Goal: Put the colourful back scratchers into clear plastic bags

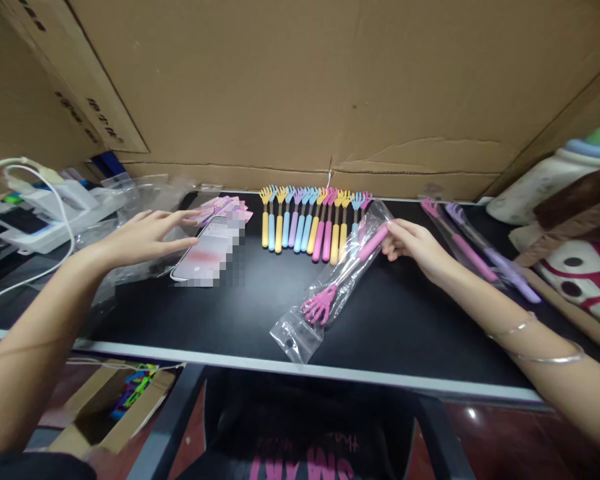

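Observation:
My right hand (411,248) pinches the handle end of a pink hand-shaped back scratcher (341,277) that lies inside a clear plastic bag (300,330) on the black table (240,313). The bag's open end is at my fingers; its hanging tab points toward the table's front edge. My left hand (147,235) hovers with fingers stretched flat over a phone (205,253) and toward a pile of pink cards (223,207). It holds nothing.
A row of several yellow, blue, purple and pink back scratchers (310,223) lies at the back. Two bagged scratchers (475,250) lie to the right. Empty clear bags (145,193) and white chargers with cables (45,207) sit left. Cardboard walls (300,87) stand behind.

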Motion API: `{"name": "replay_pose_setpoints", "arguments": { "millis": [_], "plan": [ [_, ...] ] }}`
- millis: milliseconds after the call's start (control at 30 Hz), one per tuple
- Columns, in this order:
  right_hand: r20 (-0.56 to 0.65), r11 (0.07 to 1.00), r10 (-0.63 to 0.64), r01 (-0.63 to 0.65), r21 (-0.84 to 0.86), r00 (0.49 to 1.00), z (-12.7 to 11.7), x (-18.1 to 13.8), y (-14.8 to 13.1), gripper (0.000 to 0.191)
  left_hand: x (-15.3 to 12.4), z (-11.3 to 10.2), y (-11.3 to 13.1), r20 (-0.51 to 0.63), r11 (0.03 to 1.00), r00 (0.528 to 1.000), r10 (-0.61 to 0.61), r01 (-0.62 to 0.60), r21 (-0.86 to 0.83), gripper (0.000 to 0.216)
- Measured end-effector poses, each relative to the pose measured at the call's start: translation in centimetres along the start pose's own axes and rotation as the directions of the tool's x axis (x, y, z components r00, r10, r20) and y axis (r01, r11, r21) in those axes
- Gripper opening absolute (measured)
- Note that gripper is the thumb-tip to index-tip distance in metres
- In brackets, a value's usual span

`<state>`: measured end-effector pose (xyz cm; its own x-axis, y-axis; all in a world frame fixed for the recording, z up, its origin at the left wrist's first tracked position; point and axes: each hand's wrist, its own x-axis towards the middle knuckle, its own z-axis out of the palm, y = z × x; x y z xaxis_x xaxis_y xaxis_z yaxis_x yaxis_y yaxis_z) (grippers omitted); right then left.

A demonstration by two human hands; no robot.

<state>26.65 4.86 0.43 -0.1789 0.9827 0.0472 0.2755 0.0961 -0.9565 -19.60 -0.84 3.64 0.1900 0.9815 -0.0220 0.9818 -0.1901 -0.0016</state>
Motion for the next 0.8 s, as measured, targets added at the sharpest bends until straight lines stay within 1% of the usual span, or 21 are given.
{"name": "replay_pose_setpoints", "arguments": {
  "millis": [100, 267, 567, 800],
  "plan": [
    [0.003, 1.000, 0.004, -0.004, -0.009, 1.000, 0.0, 0.0, 0.0, 0.036, -0.3, 0.3, -0.2, 0.069, 0.999, 0.998, -0.002, 0.000, 0.033, 0.079],
    [0.008, 1.000, 0.013, -0.013, -0.001, 1.000, -0.2, 0.1, 0.2, 0.036, -0.7, 0.7, 0.0, 0.158, 0.999, 0.986, -0.045, 0.040, 0.037, 0.081],
    [0.014, 1.000, 0.014, -0.014, -0.002, 1.000, -0.1, 0.2, 0.3, 0.040, -1.1, 0.8, 0.0, 0.180, 0.997, 0.981, -0.066, 0.057, 0.055, 0.084],
    [0.023, 1.000, 0.011, -0.011, -0.025, 1.000, -0.2, 0.1, 0.2, 0.044, -1.2, 0.9, -0.3, 0.231, 0.989, 0.964, -0.130, 0.107, 0.106, 0.088]
  ]
}}
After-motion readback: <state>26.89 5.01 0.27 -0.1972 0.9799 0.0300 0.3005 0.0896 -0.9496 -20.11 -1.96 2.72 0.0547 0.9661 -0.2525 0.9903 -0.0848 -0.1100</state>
